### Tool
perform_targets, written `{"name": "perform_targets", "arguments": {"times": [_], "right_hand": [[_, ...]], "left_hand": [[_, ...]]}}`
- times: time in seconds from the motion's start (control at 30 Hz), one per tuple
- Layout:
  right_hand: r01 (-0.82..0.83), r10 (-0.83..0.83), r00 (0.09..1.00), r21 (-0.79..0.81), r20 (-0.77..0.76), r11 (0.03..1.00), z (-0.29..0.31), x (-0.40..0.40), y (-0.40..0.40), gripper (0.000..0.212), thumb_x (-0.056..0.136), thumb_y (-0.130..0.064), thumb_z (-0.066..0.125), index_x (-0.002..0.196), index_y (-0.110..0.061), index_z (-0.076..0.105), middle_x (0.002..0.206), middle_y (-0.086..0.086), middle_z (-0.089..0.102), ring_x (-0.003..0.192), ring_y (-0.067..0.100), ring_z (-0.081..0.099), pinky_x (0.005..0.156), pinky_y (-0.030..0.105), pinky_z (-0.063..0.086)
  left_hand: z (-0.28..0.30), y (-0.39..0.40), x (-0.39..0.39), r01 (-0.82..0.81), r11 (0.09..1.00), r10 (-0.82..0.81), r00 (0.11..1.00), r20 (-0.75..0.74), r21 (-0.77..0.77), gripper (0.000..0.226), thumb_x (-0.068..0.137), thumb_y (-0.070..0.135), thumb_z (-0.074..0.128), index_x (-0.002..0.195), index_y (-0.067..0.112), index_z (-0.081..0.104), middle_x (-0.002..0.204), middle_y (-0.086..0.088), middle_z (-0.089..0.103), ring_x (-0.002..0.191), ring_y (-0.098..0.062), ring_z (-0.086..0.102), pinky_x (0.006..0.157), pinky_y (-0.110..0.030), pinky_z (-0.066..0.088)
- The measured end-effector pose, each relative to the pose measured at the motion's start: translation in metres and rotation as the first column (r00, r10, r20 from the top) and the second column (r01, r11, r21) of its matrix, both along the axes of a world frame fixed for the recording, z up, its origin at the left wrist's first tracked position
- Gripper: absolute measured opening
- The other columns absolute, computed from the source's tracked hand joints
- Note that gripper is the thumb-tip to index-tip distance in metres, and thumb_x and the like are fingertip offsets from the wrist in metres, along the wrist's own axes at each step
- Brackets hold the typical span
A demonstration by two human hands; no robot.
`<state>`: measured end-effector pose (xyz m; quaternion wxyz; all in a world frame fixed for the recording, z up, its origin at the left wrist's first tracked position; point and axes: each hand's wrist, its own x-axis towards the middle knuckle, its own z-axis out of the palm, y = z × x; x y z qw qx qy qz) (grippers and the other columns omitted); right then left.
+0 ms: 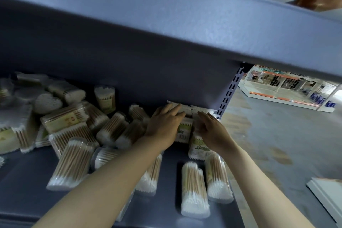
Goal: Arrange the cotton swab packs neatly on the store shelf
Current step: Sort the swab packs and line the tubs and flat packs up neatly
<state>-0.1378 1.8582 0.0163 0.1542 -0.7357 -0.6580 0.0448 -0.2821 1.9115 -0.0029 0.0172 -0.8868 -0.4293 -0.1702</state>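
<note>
- The upper shelf slants across the top of the frame, grey-blue, from upper left down to the right edge.
- The shelf I work on fills the lower left and centre, dark, with its back wall behind it.
- The floor shows at right, with a far display rack in the right middle.
- A loose heap of swab packs sprawls over the left and centre, lying at all angles.
- Two tubs lie side by side at lower centre-right, white tips toward me.
- My left hand, centre frame, lies fingers straight on top of the flat packs stacked against the back wall.
- My right hand, just right of it, rests straight-fingered against the same stack's side; neither hand grips anything.
</note>
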Motion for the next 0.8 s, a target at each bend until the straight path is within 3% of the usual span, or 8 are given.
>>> {"name": "perform_targets", "arguments": {"times": [0.17, 0.27, 0.43, 0.53, 0.8], "right_hand": [[-0.007, 0.007, 1.000, -0.024, 0.006, 1.000, -0.001, 0.001, 0.001, 0.058, 0.093, -0.013, 0.048, 0.145, -0.011, 0.025, 0.150, 0.006, 0.031, 0.138, 0.020, 0.027, 0.106, 0.023, 0.021], [-0.004, 0.005, 1.000, -0.034, 0.012, 0.999, -0.001, 0.001, 0.000, 0.057, 0.093, -0.010, 0.044, 0.146, -0.011, 0.023, 0.152, 0.006, 0.028, 0.139, 0.020, 0.024, 0.106, 0.021, 0.019], [-0.010, 0.010, 1.000, -0.034, 0.004, 0.999, 0.000, 0.000, -0.001, 0.056, 0.094, -0.011, 0.044, 0.146, -0.013, 0.024, 0.151, 0.006, 0.030, 0.138, 0.020, 0.028, 0.104, 0.021, 0.022], [-0.009, 0.008, 1.000, -0.039, -0.001, 0.999, 0.001, 0.000, -0.001, 0.057, 0.094, -0.011, 0.045, 0.146, -0.012, 0.024, 0.151, 0.006, 0.029, 0.138, 0.020, 0.027, 0.105, 0.022, 0.021], [-0.011, 0.011, 1.000, -0.035, 0.003, 0.999, 0.001, 0.000, -0.001, 0.058, 0.092, -0.008, 0.047, 0.146, -0.011, 0.025, 0.151, 0.006, 0.029, 0.139, 0.019, 0.026, 0.103, 0.020, 0.019]], "left_hand": [[-0.003, 0.002, 0.007, 0.005, 1.000, -0.004, 0.999, 0.033, -0.028, 0.061, 0.092, 0.004, 0.047, 0.147, 0.018, 0.022, 0.156, 0.003, 0.013, 0.144, -0.015, 0.006, 0.114, -0.028, 0.007], [-0.003, 0.002, 0.010, -0.008, 0.999, 0.009, 1.000, 0.025, -0.039, 0.062, 0.092, 0.007, 0.050, 0.147, 0.017, 0.022, 0.156, 0.002, 0.016, 0.143, -0.014, 0.011, 0.114, -0.027, 0.010], [-0.003, 0.004, 0.012, -0.027, 0.999, 0.028, 0.999, 0.041, -0.025, 0.060, 0.092, 0.007, 0.051, 0.145, 0.017, 0.027, 0.154, 0.000, 0.024, 0.140, -0.017, 0.023, 0.111, -0.030, 0.022], [-0.004, 0.004, 0.013, -0.042, 0.999, 0.043, 0.998, 0.043, -0.006, 0.066, 0.091, 0.006, 0.052, 0.147, 0.017, 0.020, 0.152, 0.000, 0.027, 0.138, -0.018, 0.028, 0.108, -0.030, 0.029], [-0.001, 0.004, 0.010, -0.068, 0.997, 0.066, 0.997, 0.043, 0.035, 0.059, 0.090, 0.020, 0.053, 0.143, 0.019, 0.028, 0.144, 0.004, 0.037, 0.135, -0.018, 0.025, 0.108, -0.032, 0.019]]}}
